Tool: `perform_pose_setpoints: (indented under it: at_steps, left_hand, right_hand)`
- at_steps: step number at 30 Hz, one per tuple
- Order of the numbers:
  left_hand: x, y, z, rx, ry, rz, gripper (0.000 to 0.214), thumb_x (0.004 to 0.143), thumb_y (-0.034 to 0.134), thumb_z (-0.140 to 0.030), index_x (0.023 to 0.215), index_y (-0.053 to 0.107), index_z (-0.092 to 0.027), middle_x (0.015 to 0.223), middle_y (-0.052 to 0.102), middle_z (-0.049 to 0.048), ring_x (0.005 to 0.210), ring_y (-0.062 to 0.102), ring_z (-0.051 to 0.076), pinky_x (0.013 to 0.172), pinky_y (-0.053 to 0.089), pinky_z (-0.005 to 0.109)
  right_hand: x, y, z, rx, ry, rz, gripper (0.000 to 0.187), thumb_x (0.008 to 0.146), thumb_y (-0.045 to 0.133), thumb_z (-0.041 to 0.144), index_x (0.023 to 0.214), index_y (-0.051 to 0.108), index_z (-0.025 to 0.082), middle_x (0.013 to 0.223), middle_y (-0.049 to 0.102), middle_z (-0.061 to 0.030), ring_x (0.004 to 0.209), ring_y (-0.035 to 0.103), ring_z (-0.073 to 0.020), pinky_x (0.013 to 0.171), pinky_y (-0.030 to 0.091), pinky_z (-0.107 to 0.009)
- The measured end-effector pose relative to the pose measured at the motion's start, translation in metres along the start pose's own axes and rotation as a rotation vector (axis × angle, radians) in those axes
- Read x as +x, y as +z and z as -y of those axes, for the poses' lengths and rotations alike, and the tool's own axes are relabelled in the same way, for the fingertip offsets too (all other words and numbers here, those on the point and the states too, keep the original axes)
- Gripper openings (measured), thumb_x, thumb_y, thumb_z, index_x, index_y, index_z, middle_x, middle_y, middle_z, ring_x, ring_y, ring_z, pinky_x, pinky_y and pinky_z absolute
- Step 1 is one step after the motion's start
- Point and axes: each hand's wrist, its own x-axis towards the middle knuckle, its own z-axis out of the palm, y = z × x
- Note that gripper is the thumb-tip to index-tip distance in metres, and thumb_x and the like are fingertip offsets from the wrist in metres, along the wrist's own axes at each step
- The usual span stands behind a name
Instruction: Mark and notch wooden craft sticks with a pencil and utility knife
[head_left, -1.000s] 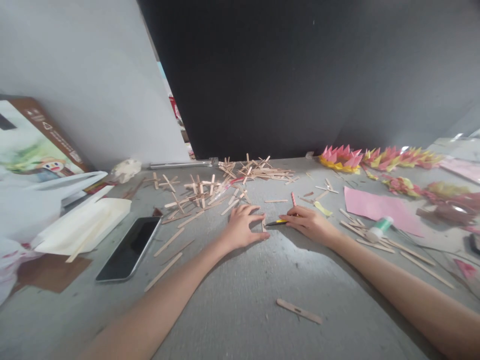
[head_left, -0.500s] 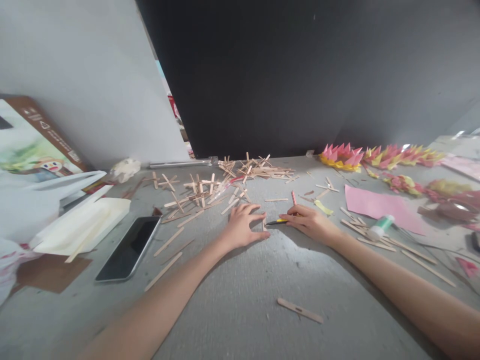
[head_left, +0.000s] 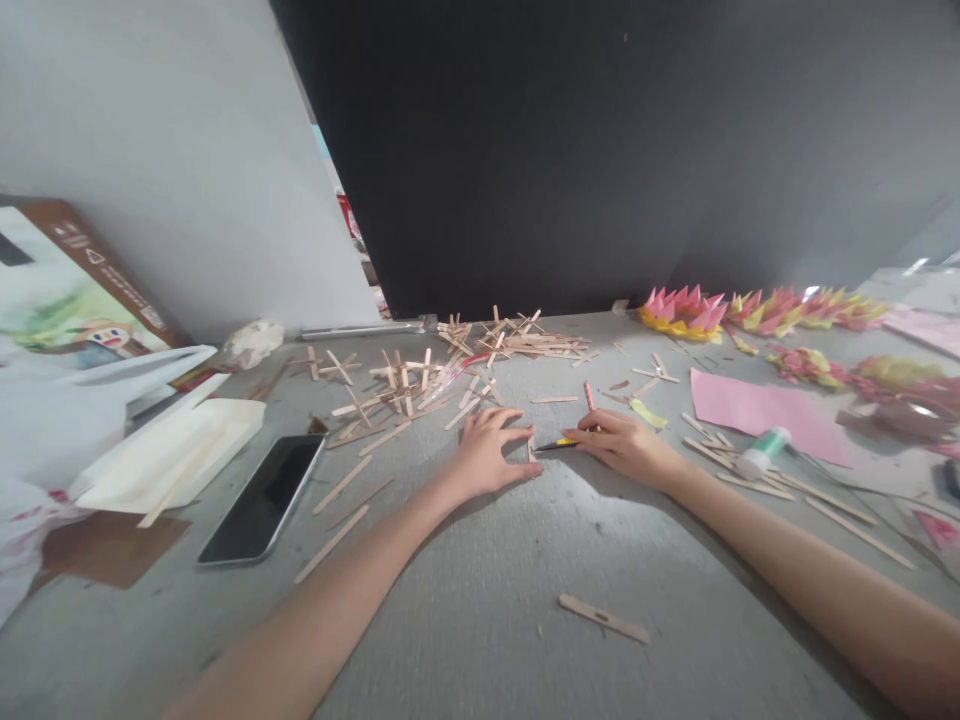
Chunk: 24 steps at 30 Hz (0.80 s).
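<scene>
My left hand [head_left: 491, 450] rests palm down on the grey table, thumb and fingers pinching a short wooden stick piece [head_left: 530, 447] against the surface. My right hand [head_left: 619, 440] is closed on a yellow and black cutter [head_left: 556, 444] whose tip points left at that stick piece. A red pencil [head_left: 589, 396] lies just behind the right hand. A pile of craft sticks [head_left: 420, 385] spreads behind the left hand.
A phone [head_left: 264, 497] lies face up at the left beside a white tray [head_left: 169, 455] and a printed box [head_left: 67, 290]. A glue stick [head_left: 759, 453], pink paper [head_left: 757, 412] and paper flowers [head_left: 750, 312] sit at the right. One loose stick [head_left: 604, 618] lies near me.
</scene>
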Motion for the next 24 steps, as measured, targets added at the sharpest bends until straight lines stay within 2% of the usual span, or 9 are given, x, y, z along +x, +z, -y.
perform_pose_setpoints:
  at_steps: [11, 24]
  left_hand:
    - [-0.0004, -0.0005, -0.0018, 0.003, 0.001, -0.011, 0.064, 0.077, 0.077, -0.072, 0.129, 0.074, -0.034, 0.152, 0.056, 0.006, 0.141, 0.043, 0.038, 0.118, 0.031, 0.062]
    - [-0.0001, 0.0026, 0.0017, 0.0, 0.009, -0.022, 0.066, 0.076, 0.075, -0.075, 0.129, 0.074, -0.035, 0.152, 0.057, 0.0064, 0.14, 0.044, 0.039, 0.117, 0.03, 0.063]
  right_hand:
    - [0.0001, 0.0005, 0.0025, 0.012, 0.008, -0.032, 0.034, 0.108, 0.049, 0.028, 0.134, 0.071, 0.027, 0.105, 0.071, -0.0095, 0.09, 0.068, -0.0193, 0.081, 0.059, -0.033]
    - [0.0023, -0.0005, 0.0067, 0.065, -0.005, 0.016, 0.036, 0.109, 0.046, 0.025, 0.137, 0.067, 0.027, 0.105, 0.071, -0.0086, 0.095, 0.068, -0.0207, 0.085, 0.059, -0.036]
